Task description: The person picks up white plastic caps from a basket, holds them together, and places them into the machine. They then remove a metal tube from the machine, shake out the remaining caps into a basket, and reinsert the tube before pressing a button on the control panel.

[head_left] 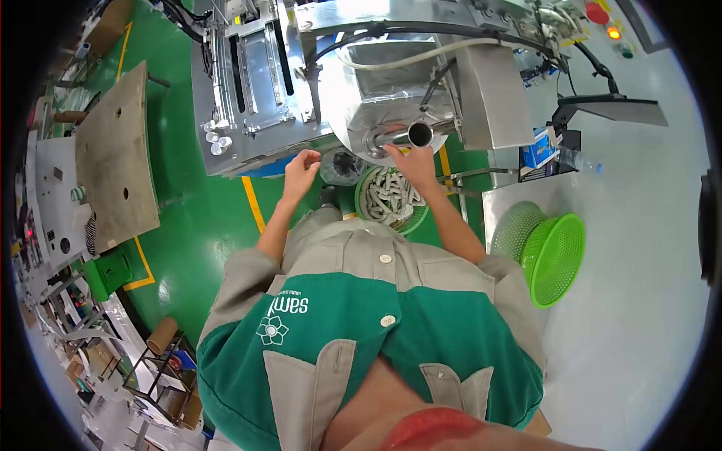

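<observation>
My right hand [415, 164] is at the front of the machine, its fingers closed around the lower side of a shiny metal tube [395, 138] whose round open end faces up. Part of those fingers is hidden behind the tube. My left hand [301, 174] hovers by the machine's front edge, fingers loosely bent and apart from the thumb, with nothing visible in it. Between the hands sits a clear plastic bag or bin [342, 167] with dark contents. Below the tube, a green basket [413, 223] on the floor holds many whitish, sausage-like pieces [387, 194].
The steel machine [263, 146] spans the front, with a cable and hose across it. Green perforated baskets [555, 259] stand at right beside a blue box [538, 150]. A wooden board table [116, 154] is at left. Red and amber controls [598, 13] sit top right.
</observation>
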`<state>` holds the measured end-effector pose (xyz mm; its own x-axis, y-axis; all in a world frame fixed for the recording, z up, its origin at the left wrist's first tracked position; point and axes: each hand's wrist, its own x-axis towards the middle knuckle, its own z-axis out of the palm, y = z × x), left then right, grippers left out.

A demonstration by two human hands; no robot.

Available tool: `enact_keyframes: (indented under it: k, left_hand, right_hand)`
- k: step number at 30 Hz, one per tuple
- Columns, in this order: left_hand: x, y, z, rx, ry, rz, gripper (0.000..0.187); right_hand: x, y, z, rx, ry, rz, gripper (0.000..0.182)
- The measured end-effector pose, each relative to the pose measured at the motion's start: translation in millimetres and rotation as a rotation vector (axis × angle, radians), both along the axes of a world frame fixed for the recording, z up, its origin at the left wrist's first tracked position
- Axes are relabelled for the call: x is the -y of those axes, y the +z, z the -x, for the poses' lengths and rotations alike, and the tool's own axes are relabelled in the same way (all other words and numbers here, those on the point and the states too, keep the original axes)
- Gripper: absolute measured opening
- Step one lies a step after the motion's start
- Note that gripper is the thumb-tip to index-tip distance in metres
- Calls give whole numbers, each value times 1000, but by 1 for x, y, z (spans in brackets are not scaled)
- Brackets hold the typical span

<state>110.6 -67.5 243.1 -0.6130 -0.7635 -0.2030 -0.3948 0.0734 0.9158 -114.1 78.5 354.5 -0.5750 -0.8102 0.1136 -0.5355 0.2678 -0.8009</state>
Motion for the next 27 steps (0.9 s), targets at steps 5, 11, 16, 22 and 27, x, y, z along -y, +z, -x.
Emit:
enact_keyframes:
  k: [5, 11, 16, 22, 27]
  left_hand:
    - [-22, 22, 56, -48, -224, 103, 37]
    - [-36, -3, 117, -101, -278, 572, 63]
    - [-36, -15, 125, -128, -259, 463, 68]
    - [-32, -15, 125, -164, -272, 551, 69]
    - [-37, -18, 137, -300, -224, 515, 61]
  right_hand:
    - [7, -11, -9, 66, -71, 177, 32]
    - [15, -8, -9, -128, -39, 44, 24]
    - [24, 0, -23, 228, -290, 72, 22]
    - [27, 4, -26, 298, -305, 86, 23]
    - [38, 10, -25, 294, -216, 177, 22]
